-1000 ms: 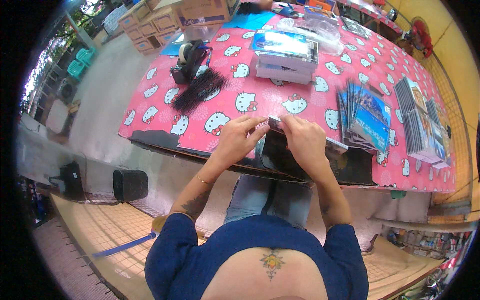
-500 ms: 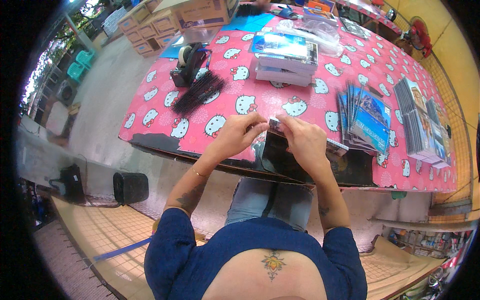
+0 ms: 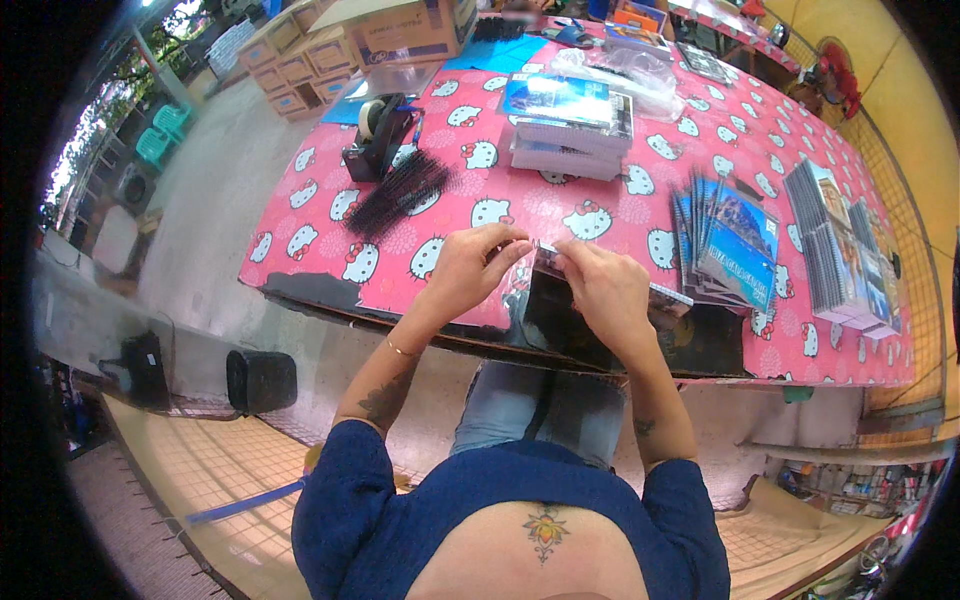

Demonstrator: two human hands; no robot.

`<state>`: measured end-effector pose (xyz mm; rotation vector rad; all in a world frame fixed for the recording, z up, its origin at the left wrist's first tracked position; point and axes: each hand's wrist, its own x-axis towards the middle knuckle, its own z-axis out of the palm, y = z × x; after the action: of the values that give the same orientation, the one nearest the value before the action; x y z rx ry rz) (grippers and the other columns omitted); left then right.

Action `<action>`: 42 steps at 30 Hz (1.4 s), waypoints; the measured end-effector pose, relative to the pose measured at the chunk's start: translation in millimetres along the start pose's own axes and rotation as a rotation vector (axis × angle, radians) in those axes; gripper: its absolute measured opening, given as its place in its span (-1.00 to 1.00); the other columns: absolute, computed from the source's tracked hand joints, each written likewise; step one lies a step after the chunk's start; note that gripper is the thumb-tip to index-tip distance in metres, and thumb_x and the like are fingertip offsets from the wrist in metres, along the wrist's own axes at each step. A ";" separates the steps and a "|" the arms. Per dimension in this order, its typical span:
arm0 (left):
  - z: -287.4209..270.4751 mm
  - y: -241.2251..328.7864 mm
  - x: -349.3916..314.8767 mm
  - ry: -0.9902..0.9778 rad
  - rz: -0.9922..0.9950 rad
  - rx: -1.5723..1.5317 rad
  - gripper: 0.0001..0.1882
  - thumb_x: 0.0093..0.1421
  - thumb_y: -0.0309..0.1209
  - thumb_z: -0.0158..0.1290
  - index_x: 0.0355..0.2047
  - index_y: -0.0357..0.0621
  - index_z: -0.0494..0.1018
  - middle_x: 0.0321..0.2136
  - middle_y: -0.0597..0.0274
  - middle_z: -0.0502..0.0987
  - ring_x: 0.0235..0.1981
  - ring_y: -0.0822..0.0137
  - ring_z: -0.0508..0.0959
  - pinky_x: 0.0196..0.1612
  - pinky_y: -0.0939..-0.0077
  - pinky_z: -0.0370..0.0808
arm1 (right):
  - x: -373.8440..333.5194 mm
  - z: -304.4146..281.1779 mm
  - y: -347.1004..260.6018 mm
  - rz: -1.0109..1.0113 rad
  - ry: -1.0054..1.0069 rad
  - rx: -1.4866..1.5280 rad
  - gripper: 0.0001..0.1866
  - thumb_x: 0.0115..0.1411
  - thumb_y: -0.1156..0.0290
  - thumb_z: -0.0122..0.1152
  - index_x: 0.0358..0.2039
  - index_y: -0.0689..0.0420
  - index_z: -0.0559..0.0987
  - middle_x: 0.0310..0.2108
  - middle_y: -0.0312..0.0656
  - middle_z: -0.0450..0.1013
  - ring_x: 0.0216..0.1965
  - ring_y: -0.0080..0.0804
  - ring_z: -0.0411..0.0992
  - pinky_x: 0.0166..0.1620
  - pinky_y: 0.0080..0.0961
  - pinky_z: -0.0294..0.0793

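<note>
At the table's near edge my right hand point(image 3: 608, 285) is closed on a spiral-bound booklet point(image 3: 670, 300), covering most of it; its lower right end shows past the fingers. My left hand point(image 3: 475, 265) is beside the booklet's upper left end, thumb and fingertips pinched together. Whatever is between those fingertips is too small to make out. To the left lies a pile of black binding wires point(image 3: 400, 195). Right of my hands, blue-covered booklets point(image 3: 735, 240) lie fanned in an overlapping pile.
The pink patterned cloth point(image 3: 400, 250) covers the table. Beyond my hands stand a black tape dispenser point(image 3: 380, 135) and a booklet stack point(image 3: 568, 125) near clear plastic point(image 3: 640, 80). More booklets point(image 3: 845, 250) stand at the right. Cardboard boxes point(image 3: 395, 30) are at the back left.
Both hands stay at the booklet's upper left end with nearly the same grip. The left fingertips have shifted very slightly left, widening the gap to the right hand.
</note>
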<state>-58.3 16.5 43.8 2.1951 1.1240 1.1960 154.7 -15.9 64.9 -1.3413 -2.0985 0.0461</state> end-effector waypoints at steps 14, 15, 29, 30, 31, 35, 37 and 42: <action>12.4 25.6 19.9 -0.186 0.267 0.578 -0.19 0.25 0.15 -0.03 0.30 -0.20 0.16 0.22 -0.07 0.24 0.24 -0.09 0.24 0.26 -0.14 0.07 | -12.5 -24.1 10.9 -0.039 -0.018 -0.143 -0.78 0.17 0.32 0.21 -0.16 0.02 0.58 -0.31 -0.19 0.53 -0.40 -0.10 0.55 -0.35 -0.17 0.52; 29.3 19.1 8.0 -0.118 0.274 0.695 -0.10 0.24 0.21 -0.07 0.33 -0.26 0.08 0.28 -0.10 0.17 0.31 -0.11 0.15 0.31 -0.19 -0.06 | -12.0 -19.0 12.3 -0.009 -0.036 -0.094 -0.77 0.15 0.33 0.22 -0.16 0.01 0.58 -0.33 -0.18 0.54 -0.40 -0.10 0.55 -0.34 -0.16 0.52; 3.0 8.4 28.9 -0.145 0.264 0.046 -0.83 0.22 -0.35 0.18 -0.33 -0.20 0.51 -0.48 0.13 0.45 -0.46 0.15 0.50 -0.43 0.29 0.40 | -12.3 -19.0 19.3 0.010 -0.102 -0.057 -0.68 -0.02 0.40 0.36 -0.20 0.01 0.54 -0.34 -0.21 0.52 -0.32 -0.10 0.55 -0.30 -0.16 0.51; 6.0 5.3 29.8 -0.127 0.268 0.109 -0.83 0.22 -0.35 0.18 -0.34 -0.21 0.51 -0.49 0.14 0.45 -0.47 0.16 0.51 -0.43 0.30 0.40 | -12.0 -20.0 19.2 0.007 -0.110 -0.057 -0.69 -0.01 0.39 0.36 -0.21 0.01 0.54 -0.34 -0.21 0.52 -0.32 -0.10 0.55 -0.30 -0.17 0.51; 9.1 2.9 29.7 -0.108 0.270 0.172 -0.83 0.22 -0.35 0.18 -0.35 -0.21 0.51 -0.50 0.15 0.45 -0.49 0.17 0.51 -0.43 0.32 0.41 | -11.9 -21.9 18.9 0.003 -0.120 -0.057 -0.70 -0.01 0.39 0.35 -0.22 0.01 0.54 -0.35 -0.21 0.52 -0.33 -0.10 0.55 -0.31 -0.17 0.51; 15.5 1.5 27.8 -0.186 0.040 0.188 -0.73 0.24 -0.18 0.14 -0.26 -0.12 0.49 -0.31 0.12 0.49 -0.28 0.09 0.53 -0.22 0.18 0.43 | -11.6 -22.2 19.7 -0.002 -0.097 -0.035 -0.80 0.07 0.36 0.27 -0.26 0.02 0.54 -0.39 -0.19 0.50 -0.34 -0.10 0.55 -0.31 -0.17 0.51; 22.5 4.7 22.8 -0.046 0.217 0.422 -0.56 0.25 -0.06 0.08 -0.06 -0.15 0.42 -0.06 0.02 0.43 -0.05 0.02 0.45 -0.02 0.03 0.32 | -12.2 -21.2 20.6 -0.012 -0.081 -0.030 -0.82 0.10 0.35 0.24 -0.26 0.02 0.54 -0.40 -0.18 0.50 -0.34 -0.10 0.55 -0.32 -0.17 0.51; 83.6 -16.1 -61.5 0.017 0.254 0.715 -0.09 0.33 0.24 -0.32 0.39 -0.27 -0.04 0.44 -0.13 -0.15 0.47 -0.12 -0.21 0.35 -0.30 -0.37 | -12.2 -16.3 22.6 0.002 -0.077 -0.045 -0.82 0.10 0.36 0.23 -0.26 0.02 0.54 -0.38 -0.18 0.51 -0.34 -0.10 0.55 -0.32 -0.17 0.51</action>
<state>-15.3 -20.6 -44.6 2.9307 1.4816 1.0003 184.8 -20.0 63.8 -1.3879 -2.1740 0.0521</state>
